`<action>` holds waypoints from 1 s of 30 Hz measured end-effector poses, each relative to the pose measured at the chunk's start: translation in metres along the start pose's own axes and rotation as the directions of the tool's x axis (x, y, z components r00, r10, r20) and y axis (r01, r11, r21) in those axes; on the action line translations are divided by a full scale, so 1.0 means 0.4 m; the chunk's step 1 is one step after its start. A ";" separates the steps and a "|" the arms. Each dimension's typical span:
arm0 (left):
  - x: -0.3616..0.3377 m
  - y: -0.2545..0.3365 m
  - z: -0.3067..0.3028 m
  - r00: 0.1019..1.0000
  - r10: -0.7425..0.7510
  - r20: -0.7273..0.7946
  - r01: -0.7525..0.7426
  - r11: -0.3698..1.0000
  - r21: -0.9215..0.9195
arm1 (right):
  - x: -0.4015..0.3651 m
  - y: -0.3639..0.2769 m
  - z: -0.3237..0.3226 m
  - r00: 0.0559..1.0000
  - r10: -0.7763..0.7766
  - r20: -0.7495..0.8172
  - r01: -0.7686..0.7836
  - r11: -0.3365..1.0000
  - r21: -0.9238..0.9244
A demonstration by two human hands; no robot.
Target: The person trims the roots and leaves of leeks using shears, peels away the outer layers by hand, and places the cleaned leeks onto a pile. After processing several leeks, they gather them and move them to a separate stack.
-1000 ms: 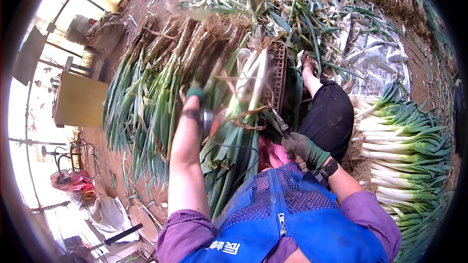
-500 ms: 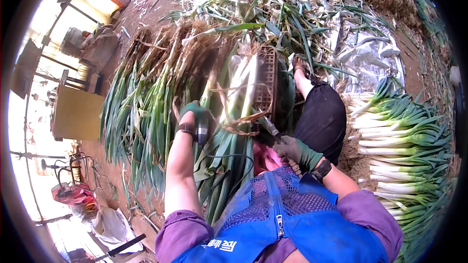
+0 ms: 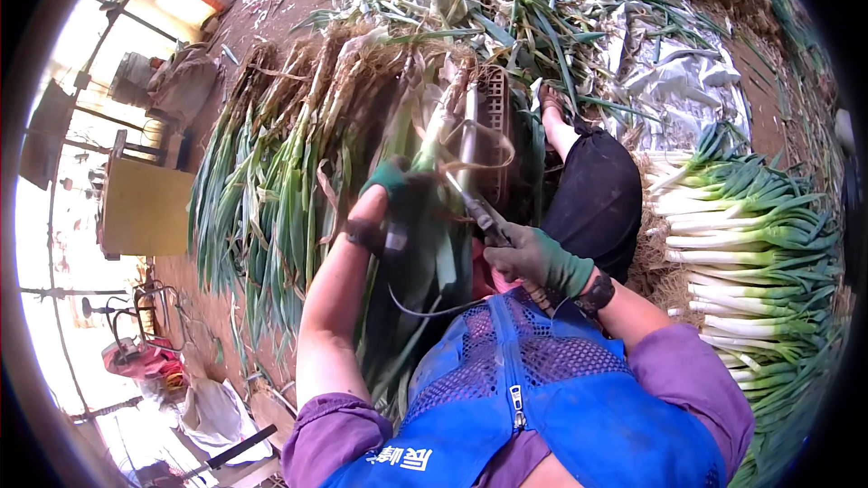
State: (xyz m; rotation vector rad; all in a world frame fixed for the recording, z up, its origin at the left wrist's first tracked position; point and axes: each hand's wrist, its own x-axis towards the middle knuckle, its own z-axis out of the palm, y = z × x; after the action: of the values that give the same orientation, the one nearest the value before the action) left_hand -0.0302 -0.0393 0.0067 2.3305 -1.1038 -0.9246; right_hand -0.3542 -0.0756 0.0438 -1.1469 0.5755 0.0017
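Observation:
My left hand (image 3: 396,183), in a green glove, closes around a leek (image 3: 440,131) held roots-away, its green leaves running back toward my body. The gloved right hand (image 3: 542,262) grips a blow gun (image 3: 488,219) with a long metal nozzle. Its tip points at the stalk, just right of my left fingers. A dry brown leaf (image 3: 493,149) curls out from the stalk beside the nozzle. Untrimmed leeks (image 3: 280,154) with brown roots lie in a row left of my hands. Motion smears the leaves under my left hand.
A plastic crate (image 3: 495,95) stands beyond the leek. To the right lies a stack of cleaned leeks (image 3: 723,253) with white stems. Stripped leaves (image 3: 488,0) and white sheeting (image 3: 687,95) cover the ground ahead. My dark-trousered leg (image 3: 597,212) extends at right.
My left hand has moved right and away from my body with the leek. The right hand has brought the blow gun's nozzle left, closer to the stalk, and the dry leaf has swung outward.

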 end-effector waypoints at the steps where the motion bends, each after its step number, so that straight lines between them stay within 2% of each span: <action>1: 0.004 -0.012 0.018 0.998 0.034 -0.058 -0.034 0.999 -0.010 | 0.008 0.003 0.001 1.000 0.005 -0.014 -0.005 0.999 -0.040; 2: 0.006 -0.029 0.029 0.999 0.013 -0.041 -0.016 0.998 -0.055 | 0.018 0.007 0.003 1.000 0.010 -0.023 -0.012 0.997 -0.079; 3: -0.023 0.001 0.021 1.000 -0.009 -0.026 0.006 0.995 -0.100 | 0.034 0.007 0.001 1.000 -0.003 -0.028 0.002 0.999 -0.041; 5: -0.035 0.002 0.016 1.000 -0.006 -0.004 0.005 0.983 -0.183 | 0.091 0.008 -0.017 0.989 0.053 -0.137 -0.056 0.998 -0.020; 6: -0.040 0.002 0.015 0.999 -0.030 -0.017 0.027 0.986 -0.163 | 0.118 0.012 -0.025 0.978 0.079 -0.193 -0.082 0.997 -0.009; 7: -0.042 0.004 0.016 0.998 -0.051 -0.031 0.046 0.989 -0.142 | 0.134 0.017 -0.033 0.978 0.037 -0.206 -0.037 0.999 0.003; 10: -0.102 0.080 -0.013 0.992 -0.122 0.014 0.122 0.991 -0.062 | 0.100 0.026 -0.018 0.996 0.045 -0.078 -0.048 0.998 -0.032; 13: -0.097 0.103 -0.027 0.986 -0.153 0.069 0.149 0.987 0.052 | 0.050 0.017 0.005 0.997 0.007 -0.079 -0.028 0.961 -0.277; 15: -0.084 0.094 -0.032 0.977 -0.190 0.096 0.182 0.979 0.093 | 0.072 0.039 -0.002 0.991 -0.039 -0.125 -0.003 0.947 -0.320; 18: -0.063 0.061 -0.025 0.991 -0.111 0.070 0.102 0.988 0.113 | 0.121 0.036 -0.023 0.980 -0.020 -0.199 -0.039 0.956 -0.292; 19: -0.069 0.069 -0.021 0.997 -0.082 -0.009 0.082 0.985 0.154 | 0.113 -0.012 -0.013 0.966 -0.004 -0.257 -0.073 0.955 -0.287; 21: -0.082 0.096 -0.008 0.986 -0.012 -0.165 0.051 0.970 0.237 | 0.100 -0.030 -0.009 0.976 -0.035 -0.215 -0.028 0.959 -0.283; 22: -0.098 0.135 -0.024 0.993 -0.043 -0.112 0.069 0.968 0.242 | 0.100 -0.031 -0.007 0.980 -0.051 -0.193 -0.005 0.960 -0.281; 23: -0.114 0.175 -0.044 0.996 -0.077 -0.056 0.088 0.965 0.248 | 0.094 -0.003 -0.007 0.989 0.002 -0.145 -0.037 0.971 -0.236; 24: -0.121 0.199 -0.055 0.994 -0.110 0.003 0.106 0.962 0.253 | 0.071 -0.005 0.004 0.991 -0.010 -0.132 -0.032 0.950 -0.310; 26: -0.094 0.173 -0.046 0.995 -0.103 0.015 0.094 0.951 0.293 | 0.020 -0.027 0.019 0.994 -0.030 -0.105 -0.021 0.891 -0.454; 30: -0.067 0.155 -0.021 0.984 -0.162 0.069 0.141 0.959 0.245 | 0.042 -0.056 -0.002 0.977 0.056 -0.204 -0.134 0.911 -0.390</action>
State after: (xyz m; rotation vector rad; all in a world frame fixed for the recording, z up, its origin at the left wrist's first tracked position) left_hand -0.0695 -0.0553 0.0600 2.6237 -1.1399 -1.0074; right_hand -0.3337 -0.0905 0.0557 -1.5294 0.8267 0.1010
